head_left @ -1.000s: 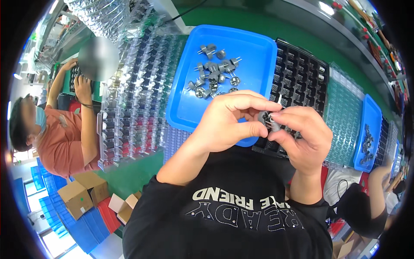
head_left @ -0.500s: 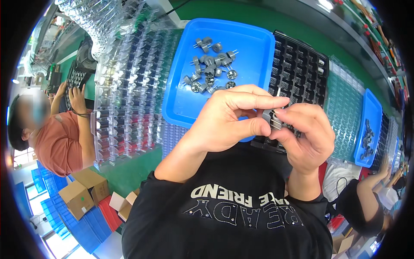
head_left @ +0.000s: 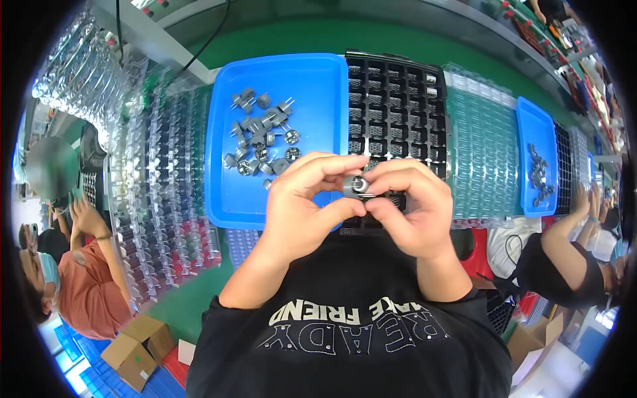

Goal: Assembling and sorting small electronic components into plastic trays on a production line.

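Note:
Between the fingertips of both hands is a small grey round part with metal pins (head_left: 356, 185), its round end partly showing. My left hand (head_left: 302, 205) pinches its left side between thumb and forefinger. At its right, by the pins, the thumb and fingertips of my right hand (head_left: 415, 205) close on it. Both hands are held over the near edge of a black compartment tray (head_left: 397, 114). Left of that tray stands a blue tray (head_left: 315, 99) with a loose pile of similar grey pin parts (head_left: 259, 132) in it.
Clear plastic blister trays (head_left: 159, 159) stand at the left, and more clear trays (head_left: 484, 146) lie right of the black tray. Farther right is a second blue tray (head_left: 531, 113). Co-workers sit on both sides. Cardboard boxes (head_left: 136, 355) are at the lower left.
The view has swung, so the trays appear farther left. Both hands still hold the grey part, which has turned so its round end shows.

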Tool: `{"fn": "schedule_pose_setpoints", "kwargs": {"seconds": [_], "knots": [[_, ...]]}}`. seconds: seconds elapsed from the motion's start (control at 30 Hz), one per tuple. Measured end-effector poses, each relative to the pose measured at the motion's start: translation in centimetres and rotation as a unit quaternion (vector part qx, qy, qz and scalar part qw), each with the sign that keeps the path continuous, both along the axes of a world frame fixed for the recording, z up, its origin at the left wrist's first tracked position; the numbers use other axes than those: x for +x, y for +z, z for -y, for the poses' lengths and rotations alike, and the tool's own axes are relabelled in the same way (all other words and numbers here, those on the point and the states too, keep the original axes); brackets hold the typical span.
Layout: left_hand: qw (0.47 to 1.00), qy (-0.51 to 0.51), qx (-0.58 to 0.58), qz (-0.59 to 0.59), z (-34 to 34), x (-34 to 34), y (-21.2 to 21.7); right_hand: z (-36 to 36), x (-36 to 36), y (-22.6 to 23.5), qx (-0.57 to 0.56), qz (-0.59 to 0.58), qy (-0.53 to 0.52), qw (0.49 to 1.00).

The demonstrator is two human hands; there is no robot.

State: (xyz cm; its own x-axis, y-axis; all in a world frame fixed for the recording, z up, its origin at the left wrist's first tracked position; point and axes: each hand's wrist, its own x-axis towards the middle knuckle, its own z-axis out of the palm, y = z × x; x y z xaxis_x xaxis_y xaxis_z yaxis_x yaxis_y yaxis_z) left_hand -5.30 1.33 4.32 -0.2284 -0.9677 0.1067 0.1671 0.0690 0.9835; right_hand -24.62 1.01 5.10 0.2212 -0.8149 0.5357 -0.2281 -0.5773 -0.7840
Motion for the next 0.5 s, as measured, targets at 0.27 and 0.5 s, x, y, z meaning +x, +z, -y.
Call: {"fn": "schedule_pose_setpoints", "kwargs": {"seconds": [0.27,0.5], "knots": [[0.854,0.095,-0.222,0.461,5.4,-0.4,-0.4,5.4,-7.1,-1.1,0.032,-0.229,-0.187,0.955],[0.683,0.145,-0.159,0.698,12.4,3.8,-4.1,11.9,-11.5,-3.9,0.001,-0.486,-0.217,0.847]]}}
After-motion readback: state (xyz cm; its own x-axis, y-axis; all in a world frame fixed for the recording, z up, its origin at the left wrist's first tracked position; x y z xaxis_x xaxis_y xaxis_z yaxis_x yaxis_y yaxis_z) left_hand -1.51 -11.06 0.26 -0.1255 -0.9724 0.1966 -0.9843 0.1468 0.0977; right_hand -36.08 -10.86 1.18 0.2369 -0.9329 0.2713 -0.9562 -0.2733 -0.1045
